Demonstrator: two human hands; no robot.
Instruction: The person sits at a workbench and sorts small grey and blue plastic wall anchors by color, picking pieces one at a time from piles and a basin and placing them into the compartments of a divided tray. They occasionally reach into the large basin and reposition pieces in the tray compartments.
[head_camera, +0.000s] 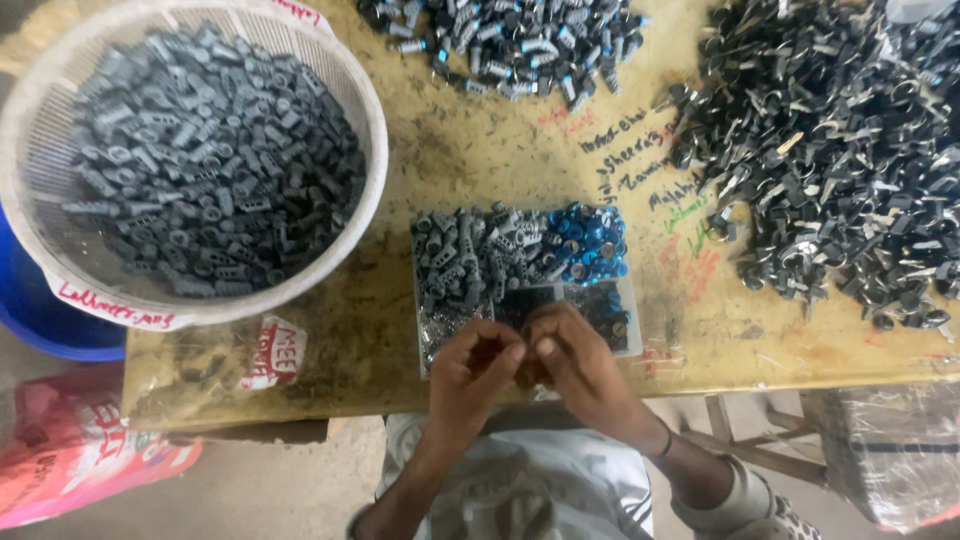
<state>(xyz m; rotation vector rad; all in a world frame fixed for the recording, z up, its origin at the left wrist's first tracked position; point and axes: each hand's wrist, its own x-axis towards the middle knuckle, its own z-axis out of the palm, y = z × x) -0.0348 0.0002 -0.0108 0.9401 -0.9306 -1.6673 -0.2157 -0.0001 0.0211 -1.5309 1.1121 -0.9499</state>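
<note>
- The left hand (478, 365) and the right hand (578, 362) meet at lower centre of the frame, just over the near edge of a small clear tray (628, 318).
- Fingertips of both hands are pinched together around a small dark part (522, 372); it is mostly hidden by the fingers, so its exact kind cannot be told.
- Both hands are curled closed on that part, thumbs pressed towards forefingers, with no gap showing between them.
- The tray lies at centre frame on a worn yellowish table (480, 150), and it holds three sorts of pieces.
- Grey ribbed plastic pieces (462, 262) fill the tray's left side.
- Shiny blue round caps (588, 240) fill its upper right corner.
- Small dark pieces (605, 305) lie in its lower right part, just beside the right hand.
- A large white mesh basket (372, 130) sits at upper left, heaped with the same sort of grey plastic pieces (210, 165).
- The basket stands on a blue tub (40, 315), which shows at the left edge below it.
- A loose pile of grey pieces with blue ends (510, 40) lies at top centre.
- A wide heap of dark metal parts (840, 150) covers the upper right of the table.
- A red plastic bag (70, 450) lies at lower left, on the floor.
- The right wrist wears a dark band (666, 441).
</note>
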